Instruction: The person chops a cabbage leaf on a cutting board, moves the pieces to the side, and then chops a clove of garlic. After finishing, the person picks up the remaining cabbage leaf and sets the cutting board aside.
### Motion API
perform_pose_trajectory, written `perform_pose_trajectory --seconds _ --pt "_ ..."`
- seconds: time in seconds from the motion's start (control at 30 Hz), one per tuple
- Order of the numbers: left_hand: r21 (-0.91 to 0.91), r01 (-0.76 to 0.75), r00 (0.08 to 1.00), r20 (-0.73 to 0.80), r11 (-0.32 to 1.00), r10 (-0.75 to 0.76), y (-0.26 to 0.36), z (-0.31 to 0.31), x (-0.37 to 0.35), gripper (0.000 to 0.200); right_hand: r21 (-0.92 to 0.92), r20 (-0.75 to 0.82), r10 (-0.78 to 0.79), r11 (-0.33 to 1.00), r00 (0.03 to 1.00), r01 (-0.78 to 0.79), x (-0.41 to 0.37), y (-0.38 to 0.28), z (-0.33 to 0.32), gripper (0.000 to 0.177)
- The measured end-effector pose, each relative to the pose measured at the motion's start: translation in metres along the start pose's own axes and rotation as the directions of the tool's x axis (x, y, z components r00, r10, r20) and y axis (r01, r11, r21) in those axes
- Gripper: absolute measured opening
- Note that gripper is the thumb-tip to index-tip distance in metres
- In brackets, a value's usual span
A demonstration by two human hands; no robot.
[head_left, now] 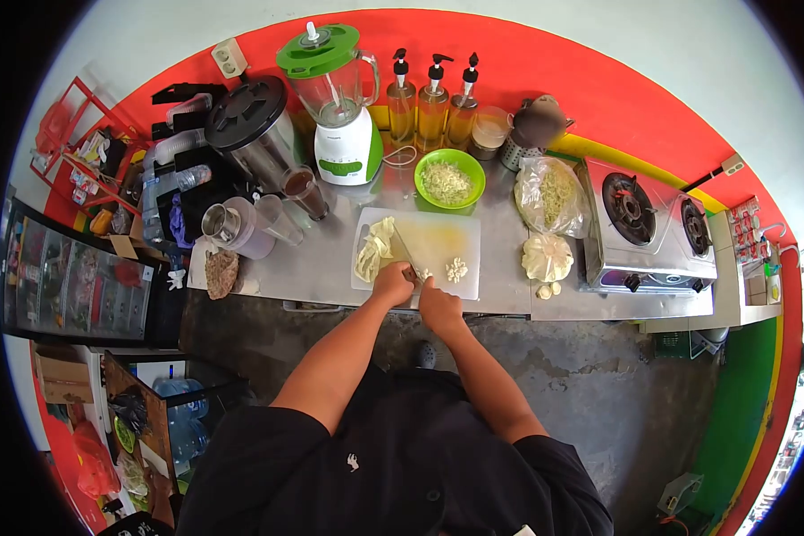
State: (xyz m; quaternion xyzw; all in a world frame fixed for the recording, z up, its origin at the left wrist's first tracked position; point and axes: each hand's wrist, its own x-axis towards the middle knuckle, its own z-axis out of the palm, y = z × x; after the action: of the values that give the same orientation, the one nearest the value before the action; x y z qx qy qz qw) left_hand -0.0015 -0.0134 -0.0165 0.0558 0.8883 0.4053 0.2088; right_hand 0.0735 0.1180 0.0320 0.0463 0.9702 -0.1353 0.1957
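Wall point(500, 49): red in a broad curved band, white above, striped yellow lower down, green at far right.
Floor point(554, 348): grey, worn and patchy, in view below the bench.
Bench point(502, 281): steel, shiny, crowded along the back.
Back of bench, left to right: lidded steel pot point(263, 134), green-and-white blender point(344, 147), three pump bottles point(432, 116) of yellow liquid.
Right of bench: two-burner stove point(657, 259); just left of it, clear bag point(554, 196) of pale shreds, with garlic point(547, 259) in front.
Bowl point(480, 183): green, filled with pale shreds, beyond the board.
Board point(463, 234): white, stained yellow, flat at the front of the bench, directly before both hands.
Left hand point(391, 286): closed round the knife handle, at the board's near edge.
Knife point(408, 252): gripped over the board, pointing away and slightly left.
Right hand point(440, 304): curled, fingertips down by the blade; too small to make out whether gripping anything.
Chopped bits point(456, 270): on the board in a small pile, just beyond the right hand and slightly right.
Pale strips point(375, 250): heaped on the board's left side, beyond the left hand, left of the blade.
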Motion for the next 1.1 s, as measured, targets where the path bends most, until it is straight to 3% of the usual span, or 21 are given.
perform_pose_trajectory --seconds 0.1,0.33,0.57,0.8,0.9,1.1 --pt "0.015 -0.004 0.998 -0.055 1.0 0.005 0.003 0.001 -0.003 0.016 -0.014 0.037 -0.017 1.0 0.999 0.018 -0.009 -0.005 -0.016 0.031" --pt "-0.071 0.033 0.999 -0.026 0.997 -0.035 -0.005 0.006 0.002 0.016 0.004 0.049 0.01 1.0 0.999 -0.01 -0.003 -0.004 -0.002 0.031" --pt "-0.042 -0.031 0.997 -0.075 0.999 0.028 0.007 0.0 -0.013 0.015 0.008 0.101 -0.005 1.0 0.995 0.004 -0.011 -0.008 -0.012 0.031" --pt "-0.088 -0.117 0.988 -0.114 0.989 0.106 -0.001 0.006 -0.009 0.013 0.026 0.065 -0.038 0.999 0.997 0.036 -0.01 -0.001 -0.012 0.029" --pt "-0.088 -0.048 0.994 -0.1 0.995 0.039 0.003 0.006 -0.009 0.011 0.073 0.045 -0.011 0.997 0.999 0.007 -0.009 -0.004 -0.003 0.027" --pt "-0.098 -0.064 0.991 -0.126 0.993 0.052 0.004 0.007 -0.008 0.008 0.1 0.011 -0.004 0.995 1.0 0.003 -0.006 0.003 0.003 0.025"
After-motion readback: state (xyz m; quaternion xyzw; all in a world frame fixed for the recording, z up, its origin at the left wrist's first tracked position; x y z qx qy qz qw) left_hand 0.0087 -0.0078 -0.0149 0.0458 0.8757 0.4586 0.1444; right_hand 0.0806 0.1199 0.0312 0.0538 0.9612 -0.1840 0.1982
